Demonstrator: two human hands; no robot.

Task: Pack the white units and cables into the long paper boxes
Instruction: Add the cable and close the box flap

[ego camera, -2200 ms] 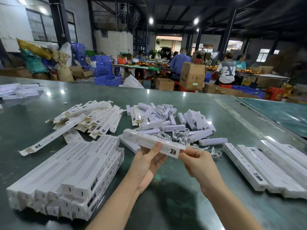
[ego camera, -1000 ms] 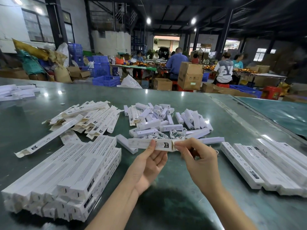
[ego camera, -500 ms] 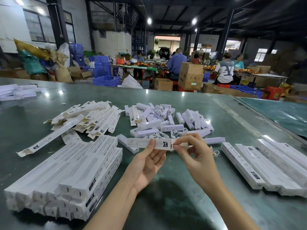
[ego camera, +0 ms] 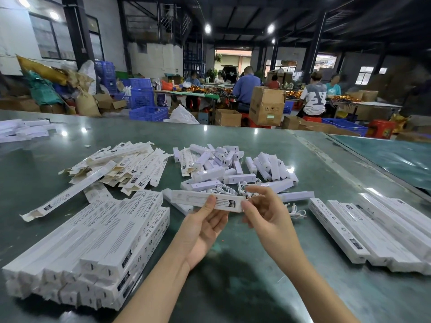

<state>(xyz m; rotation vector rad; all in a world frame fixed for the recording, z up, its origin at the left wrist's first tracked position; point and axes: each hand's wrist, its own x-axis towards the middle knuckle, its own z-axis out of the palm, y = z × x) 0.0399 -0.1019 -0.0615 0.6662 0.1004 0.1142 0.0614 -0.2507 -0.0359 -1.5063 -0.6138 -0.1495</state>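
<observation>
I hold one long paper box [ego camera: 206, 201] level above the green table [ego camera: 233, 287], lengthwise from left to right. My left hand [ego camera: 203, 227] cradles it from below, palm up, with my thumb pressed on its near face close to the middle. My right hand [ego camera: 268, 213] pinches its right end, thumb on the printed end panel and fingers curled over the top. Just beyond the box lie the white cables [ego camera: 227, 189] in a loose tangle, and past them a heap of white units [ego camera: 233, 166]. To the left of my left hand sits a neat stack of filled boxes [ego camera: 93, 248]; farther out on that side lies a scatter of flat empty cartons [ego camera: 121, 166]. To the right of my right hand lies another row of boxes [ego camera: 373, 231], and one stray cable [ego camera: 297, 212] rests between it and my fingers.
</observation>
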